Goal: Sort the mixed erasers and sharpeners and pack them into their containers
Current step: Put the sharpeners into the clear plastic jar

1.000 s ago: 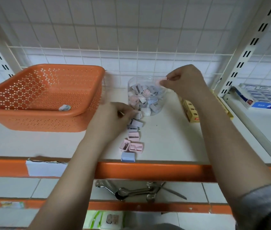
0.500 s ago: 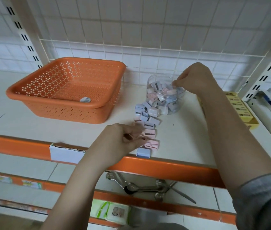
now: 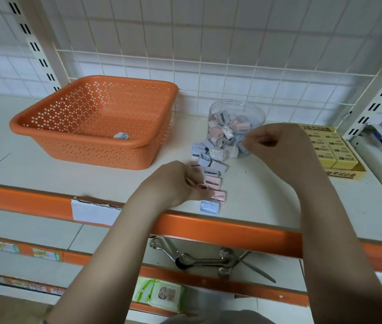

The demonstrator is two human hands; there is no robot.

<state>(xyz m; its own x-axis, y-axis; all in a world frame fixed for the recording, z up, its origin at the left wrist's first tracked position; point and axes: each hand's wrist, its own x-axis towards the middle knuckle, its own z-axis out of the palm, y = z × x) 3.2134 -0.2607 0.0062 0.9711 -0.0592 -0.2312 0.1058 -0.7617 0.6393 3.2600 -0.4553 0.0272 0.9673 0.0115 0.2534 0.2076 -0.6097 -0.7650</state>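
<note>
Nearest, the left hand (image 3: 180,181) lies at the front edge of the shelf (image 3: 267,197), its fingers curled round a pink sharpener (image 3: 203,187) at the near end of a loose line of sharpeners (image 3: 211,169). Just to the right of its fingertips lie another pink one and, nearest the orange rail, a blue sharpener (image 3: 210,206). To do this pick well, the person should probably lift one piece cleanly clear of its neighbours, since they sit touching and a sideways drag could push the blue one off the shelf edge.

Farther back, the right hand (image 3: 279,146) hovers just in front of and to the right of the clear jar (image 3: 236,127), fingers curled with thumb and forefinger drawn together. Whether it pinches anything cannot be told; the fingertips are blurred. The jar, already partly filled with pink, blue and white sharpeners, stands at the far end of the line, so the best route for each piece seems to be straight up over the rim, then a drop from low over the mouth.

Behind and to the right of that hand a yellow box of erasers (image 3: 335,150) is partly covered by the wrist. Far to the left of both hands, the orange basket (image 3: 80,146) holds one small wrapped item (image 3: 121,136), too small to name with certainty, perhaps an eraser. The left palm hides how many pieces it holds.
</note>
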